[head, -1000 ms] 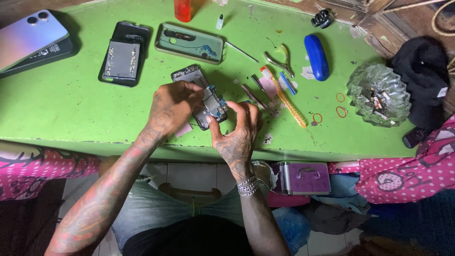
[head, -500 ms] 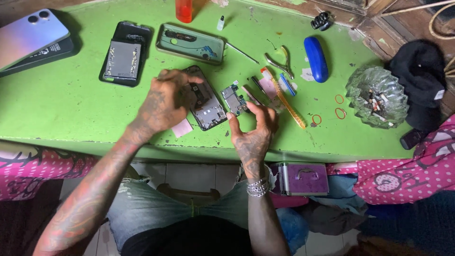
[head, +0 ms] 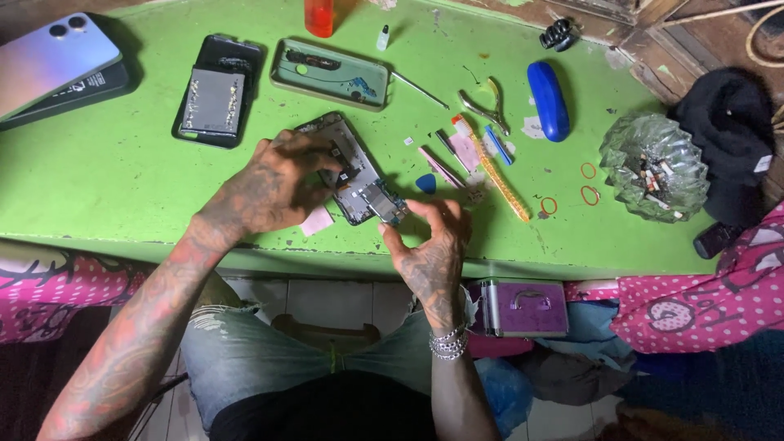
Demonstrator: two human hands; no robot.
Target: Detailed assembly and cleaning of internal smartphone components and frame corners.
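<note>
Green bench (head: 98, 196) carries an opened phone (head: 347, 167). Left hand (head: 265, 188) pins its frame; right hand (head: 433, 245) grip pinches narrow on the small circuit board (head: 384, 204) at the phone's lower end. Advice: lift level, avoid twisting.

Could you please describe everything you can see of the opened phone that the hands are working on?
The opened phone lies on the green table near its front edge, slanted, with its back cover off. Its dark frame shows grey metal shields and a small circuit board at the lower end. The left hand covers its left side and presses it down; the right hand pinches the lower end with its fingertips. A pink scrap lies just beside it.
</note>
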